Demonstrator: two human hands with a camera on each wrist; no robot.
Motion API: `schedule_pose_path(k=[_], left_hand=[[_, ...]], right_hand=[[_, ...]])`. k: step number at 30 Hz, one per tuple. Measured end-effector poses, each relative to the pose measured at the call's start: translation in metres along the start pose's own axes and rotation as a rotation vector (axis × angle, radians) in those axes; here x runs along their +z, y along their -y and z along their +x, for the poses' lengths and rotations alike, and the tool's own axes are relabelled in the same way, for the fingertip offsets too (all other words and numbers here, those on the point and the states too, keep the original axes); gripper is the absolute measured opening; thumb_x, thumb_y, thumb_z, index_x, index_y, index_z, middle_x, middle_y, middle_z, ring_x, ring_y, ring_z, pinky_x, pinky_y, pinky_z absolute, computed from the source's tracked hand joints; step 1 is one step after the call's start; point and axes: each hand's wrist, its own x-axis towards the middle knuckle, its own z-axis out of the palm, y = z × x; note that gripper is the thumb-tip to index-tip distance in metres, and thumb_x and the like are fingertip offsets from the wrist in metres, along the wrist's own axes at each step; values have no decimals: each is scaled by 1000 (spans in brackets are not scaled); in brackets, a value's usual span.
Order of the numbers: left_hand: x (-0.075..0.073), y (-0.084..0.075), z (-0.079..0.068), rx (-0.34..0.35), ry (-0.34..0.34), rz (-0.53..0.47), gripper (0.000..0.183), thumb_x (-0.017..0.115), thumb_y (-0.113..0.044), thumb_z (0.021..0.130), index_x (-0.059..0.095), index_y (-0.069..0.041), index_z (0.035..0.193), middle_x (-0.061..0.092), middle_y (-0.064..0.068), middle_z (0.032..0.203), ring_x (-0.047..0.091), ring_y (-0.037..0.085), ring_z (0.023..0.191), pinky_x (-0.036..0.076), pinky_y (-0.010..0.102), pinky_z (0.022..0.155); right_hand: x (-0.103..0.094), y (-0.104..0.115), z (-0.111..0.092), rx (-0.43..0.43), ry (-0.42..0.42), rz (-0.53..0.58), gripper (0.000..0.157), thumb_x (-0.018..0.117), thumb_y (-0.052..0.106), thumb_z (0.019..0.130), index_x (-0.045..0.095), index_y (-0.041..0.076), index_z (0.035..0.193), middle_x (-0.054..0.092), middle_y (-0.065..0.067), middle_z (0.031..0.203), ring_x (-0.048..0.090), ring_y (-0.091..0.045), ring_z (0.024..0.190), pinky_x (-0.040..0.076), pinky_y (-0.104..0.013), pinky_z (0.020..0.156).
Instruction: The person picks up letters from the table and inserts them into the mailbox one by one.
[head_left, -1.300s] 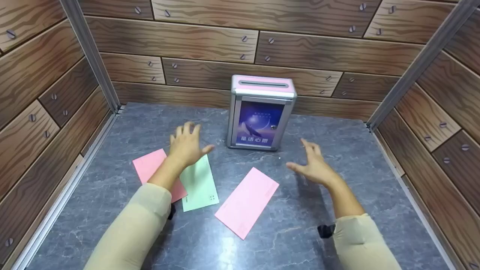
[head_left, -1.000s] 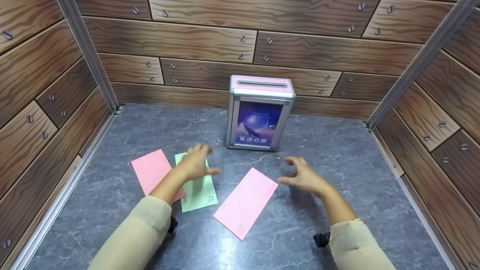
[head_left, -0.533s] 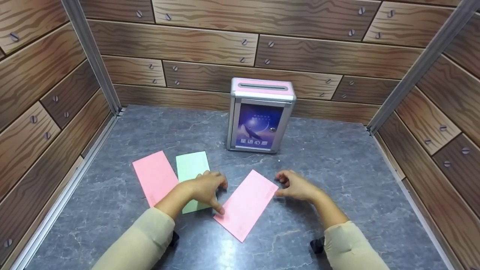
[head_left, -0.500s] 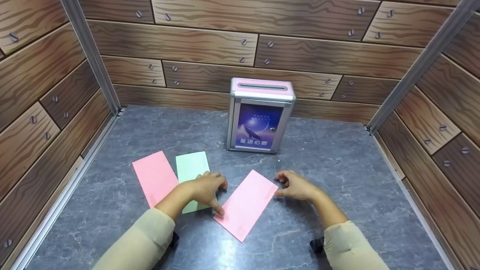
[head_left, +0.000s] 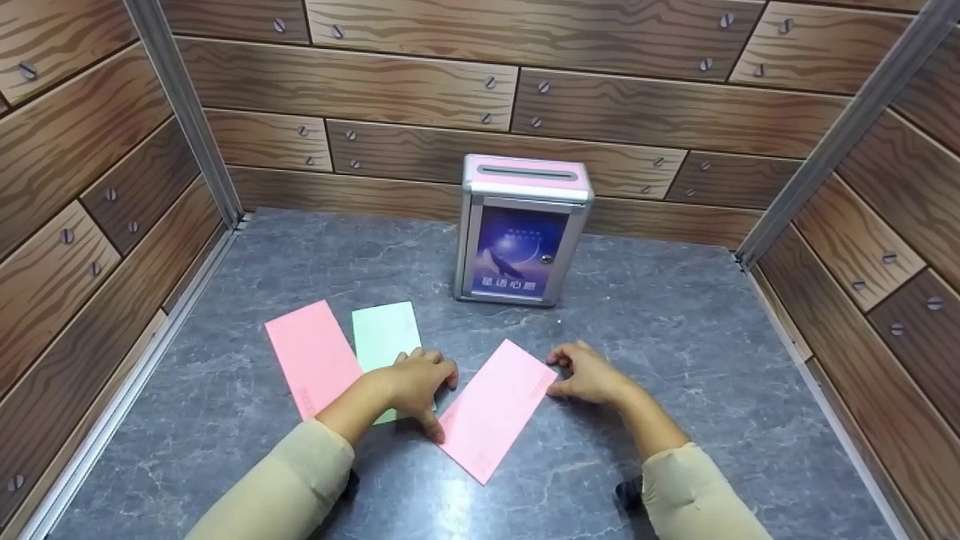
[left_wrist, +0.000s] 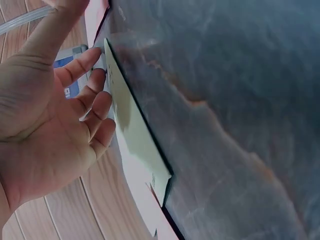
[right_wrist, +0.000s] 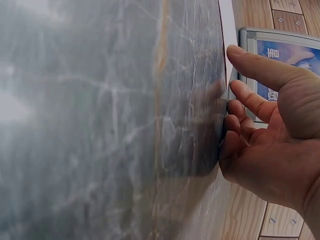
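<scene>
A light pink envelope [head_left: 499,412] lies flat and slanted on the grey marbled surface between both hands. My left hand [head_left: 416,382] is at its left corner, thumb touching that corner, the other fingers loosely bent over the green envelope [head_left: 384,330]. In the left wrist view, the left fingers [left_wrist: 95,117] are relaxed and spread. My right hand [head_left: 589,375] is at the right corner of the light pink envelope, thumb and forefinger by its edge. The right wrist view shows a gap between right thumb [right_wrist: 237,51] and forefinger. A darker pink envelope [head_left: 311,356] lies left, partly behind the left forearm.
A silver-framed box [head_left: 517,247] stands upright behind the envelopes, with a pink slotted top [head_left: 529,174] and a lock on its purple picture door. Wood-patterned walls [head_left: 420,82] with metal corner posts [head_left: 184,112] enclose the back and sides.
Both hands have come down and toward me from near the box to opposite sides of the light pink envelope. During the last half second they have barely moved.
</scene>
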Motion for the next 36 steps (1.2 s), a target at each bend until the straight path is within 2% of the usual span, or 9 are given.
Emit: schedule_pose_path(k=[11,19,24,31,36], left_hand=[[2,-9,-3,15,-20,30,68,104,-43,67,64,-20,116,58,0,118,48,20,109,39,43,98],[5,-12,-4,14,-3,9,60,103,-35,71,65,-18,115,59,-1,114,47,17,104,39,39,94],[7,-11,-4,16,8,-6,59,102,-33,73,65,-17,117,60,-2,113,47,16,102,41,38,94],[7,-11,-3,22,18,-21,58,102,-31,74,64,-19,115,59,-3,112,48,15,101,42,39,94],[7,-11,-3,24,22,-29,58,101,-30,75,62,-19,116,59,-2,112,48,16,101,41,38,94]], right_hand=[[8,7,0,18,-26,-55,37,91,9,82,72,7,114,64,-13,115,60,-26,111,52,-49,103],[12,13,0,87,-40,-20,35,88,6,83,72,5,115,62,-12,115,60,-26,109,51,-46,102],[13,13,-2,113,-52,82,34,86,0,82,71,2,111,60,-12,111,57,-24,104,48,-33,91],[10,9,-2,103,-28,360,29,76,-9,86,62,-4,111,60,-5,95,54,-13,74,44,-21,61],[9,9,-5,57,-35,445,29,72,-13,88,58,-6,113,58,-3,90,51,-11,69,43,-20,57]])
